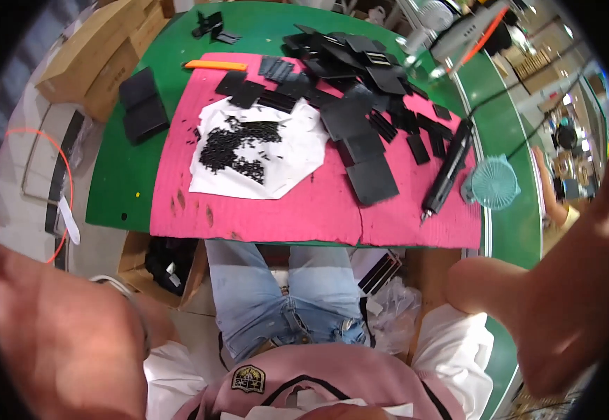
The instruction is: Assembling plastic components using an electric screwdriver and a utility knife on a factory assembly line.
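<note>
Both of my hands are raised close to the camera, away from the table. My left hand fills the lower left, palm side showing, with its fingers cut off by the dark rim. My right hand is at the right edge; one digit points up along the rim and the other fingers are out of sight. Whether either hand holds anything is hidden. Between them, on a pink mat, lies a white sheet with many small black screws or pins. A black electric screwdriver rests at the mat's right.
Black flat parts and a black pile cover the mat's far right. An orange cutter lies at its far edge. A black folded piece sits on the green table. A teal fan stands right; cartons stand left.
</note>
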### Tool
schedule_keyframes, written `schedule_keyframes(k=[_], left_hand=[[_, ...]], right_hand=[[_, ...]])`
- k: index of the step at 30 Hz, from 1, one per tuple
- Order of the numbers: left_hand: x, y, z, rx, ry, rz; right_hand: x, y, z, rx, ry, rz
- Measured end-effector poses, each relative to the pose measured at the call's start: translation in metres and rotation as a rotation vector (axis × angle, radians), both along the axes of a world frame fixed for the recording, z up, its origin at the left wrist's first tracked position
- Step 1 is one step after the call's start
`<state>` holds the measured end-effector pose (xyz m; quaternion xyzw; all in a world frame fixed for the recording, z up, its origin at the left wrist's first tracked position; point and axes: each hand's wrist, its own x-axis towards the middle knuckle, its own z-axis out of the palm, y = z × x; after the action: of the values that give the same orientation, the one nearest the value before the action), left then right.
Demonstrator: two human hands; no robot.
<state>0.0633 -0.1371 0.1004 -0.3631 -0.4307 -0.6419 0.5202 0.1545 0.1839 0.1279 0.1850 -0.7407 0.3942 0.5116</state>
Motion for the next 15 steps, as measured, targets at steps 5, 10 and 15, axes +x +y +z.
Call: schedule_keyframes(k=[5,10,15], left_hand=[[-0.016,0.074,-0.032,-0.504,-0.519,-0.140],[-0.016,0.119,-0.074,-0.713,-0.924,-0.404],[-0.004,0.169,-0.085,-0.915,-0.940,-0.411]], right_hand=[[0.009,0.021,-0.002,-0.146,0.011,-0.002],[-0.007,0.046,-0.064,0.443,-0.670,-0.371],[-0.042,0.036,-0.127,0.437,-0.692,-0.513]])
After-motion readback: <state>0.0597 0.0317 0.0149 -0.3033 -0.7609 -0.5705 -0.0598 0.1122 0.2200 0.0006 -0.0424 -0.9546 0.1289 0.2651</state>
